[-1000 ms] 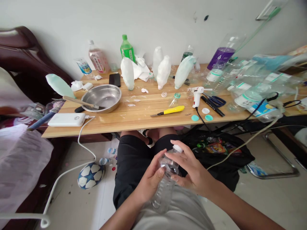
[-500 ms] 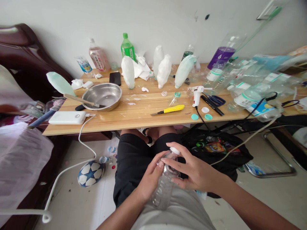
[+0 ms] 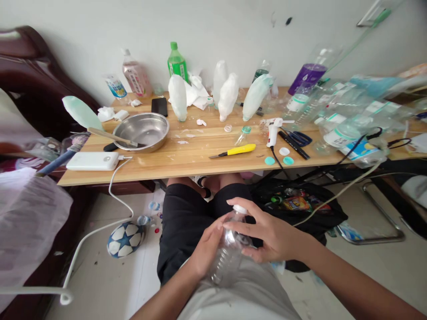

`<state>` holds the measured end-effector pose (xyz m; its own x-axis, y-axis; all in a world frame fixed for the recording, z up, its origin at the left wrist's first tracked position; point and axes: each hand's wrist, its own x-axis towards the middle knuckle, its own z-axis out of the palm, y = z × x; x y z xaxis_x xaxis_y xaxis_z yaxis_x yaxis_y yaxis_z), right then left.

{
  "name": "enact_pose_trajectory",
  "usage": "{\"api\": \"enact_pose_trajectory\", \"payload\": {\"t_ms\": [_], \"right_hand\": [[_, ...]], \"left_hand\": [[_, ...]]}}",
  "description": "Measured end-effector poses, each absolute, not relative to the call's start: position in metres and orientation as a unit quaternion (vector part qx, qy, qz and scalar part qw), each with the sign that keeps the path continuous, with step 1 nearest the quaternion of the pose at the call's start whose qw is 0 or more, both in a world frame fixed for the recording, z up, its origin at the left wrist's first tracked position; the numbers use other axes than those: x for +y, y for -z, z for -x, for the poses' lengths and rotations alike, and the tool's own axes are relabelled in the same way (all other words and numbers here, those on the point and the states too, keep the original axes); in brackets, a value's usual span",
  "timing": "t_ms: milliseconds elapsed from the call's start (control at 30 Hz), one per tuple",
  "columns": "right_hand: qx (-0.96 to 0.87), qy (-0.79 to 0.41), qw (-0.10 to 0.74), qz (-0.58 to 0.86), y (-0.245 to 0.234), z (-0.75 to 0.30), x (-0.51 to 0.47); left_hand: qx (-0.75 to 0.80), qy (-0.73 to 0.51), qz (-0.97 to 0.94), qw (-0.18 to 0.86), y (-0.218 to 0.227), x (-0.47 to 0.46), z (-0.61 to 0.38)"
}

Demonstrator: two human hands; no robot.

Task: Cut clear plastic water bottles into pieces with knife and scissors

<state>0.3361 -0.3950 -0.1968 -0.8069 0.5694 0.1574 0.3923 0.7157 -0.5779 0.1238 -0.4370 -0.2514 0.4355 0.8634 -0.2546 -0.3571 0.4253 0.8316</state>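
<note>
Bottle [image 3: 230,253] slip risk: I judge it could slide out between the palms, since the plastic is smooth and it is held in the air with nothing under it but the lap.
Crush risk: the wall looks thin, so a hard squeeze from either side could dent or buckle it.
Drop risk: if it falls, I reckon it rolls under the table [image 3: 187,165], where a ball [image 3: 125,239] and small litter lie on the floor and a black bag [image 3: 300,209] sits to the right.
Head view, place: the bottle is below the table's near edge and well apart from the yellow knife [image 3: 237,150] on the tabletop.
Left hand [image 3: 208,249]: fingers curled round the bottle's body from the left, firmly closed on it.
Right hand [image 3: 267,233]: fingers spread across the shoulder and upper body, thumb up by the cap [image 3: 239,209], also gripping.
Look: clear, ribbed on the lower body, seemingly empty, white cap on, tilted with its neck toward the table.
</note>
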Motion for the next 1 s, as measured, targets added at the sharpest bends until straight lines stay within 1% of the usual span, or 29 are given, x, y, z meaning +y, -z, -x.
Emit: {"api": "enact_pose_trajectory", "payload": {"t_ms": [100,167,267,333,400,433,500,533,633,667,733,833,933,1000], "right_hand": [[-0.912,-0.286,0.144,0.255,0.19,-0.341,-0.392],[-0.915,-0.254,0.166,0.267,0.182,-0.346,-0.392],[-0.899,-0.185,0.272,0.289,0.165,-0.351,-0.385],[-0.854,-0.154,0.355,0.348,0.155,-0.349,-0.367],[-0.79,-0.153,0.4,0.439,0.151,-0.336,-0.335],[-0.762,-0.165,0.401,0.481,0.152,-0.325,-0.314],[-0.732,-0.184,0.374,0.539,0.159,-0.297,-0.268],[-0.721,-0.179,0.342,0.575,0.165,-0.281,-0.246],[-0.705,-0.159,0.316,0.615,0.18,-0.244,-0.195],[-0.708,-0.15,0.307,0.618,0.183,-0.238,-0.187],[-0.729,-0.128,0.28,0.612,0.187,-0.239,-0.184],[-0.782,-0.088,0.217,0.578,0.188,-0.264,-0.203],[-0.813,-0.047,0.137,0.563,0.193,-0.296,-0.23],[-0.819,-0.017,0.101,0.564,0.198,-0.31,-0.243]], "left_hand": [[0.342,-0.363,-0.389,0.774,0.251,-0.442,-0.116],[0.319,-0.351,-0.403,0.783,0.251,-0.445,-0.107],[0.289,-0.325,-0.435,0.788,0.251,-0.448,-0.094],[0.287,-0.317,-0.443,0.788,0.253,-0.446,-0.087],[0.306,-0.346,-0.431,0.775,0.255,-0.438,-0.081],[0.321,-0.375,-0.42,0.761,0.256,-0.431,-0.079],[0.351,-0.443,-0.398,0.722,0.254,-0.412,-0.076],[0.366,-0.471,-0.393,0.7,0.251,-0.401,-0.074],[0.433,-0.491,-0.436,0.617,0.234,-0.366,-0.066],[0.467,-0.483,-0.472,0.571,0.226,-0.355,-0.062],[0.547,-0.455,-0.547,0.441,0.21,-0.336,-0.053],[0.635,-0.377,-0.626,0.25,0.188,-0.315,-0.038],[0.634,-0.298,-0.703,0.121,0.176,-0.299,-0.029],[0.61,-0.264,-0.746,0.048,0.174,-0.288,-0.027]]}}
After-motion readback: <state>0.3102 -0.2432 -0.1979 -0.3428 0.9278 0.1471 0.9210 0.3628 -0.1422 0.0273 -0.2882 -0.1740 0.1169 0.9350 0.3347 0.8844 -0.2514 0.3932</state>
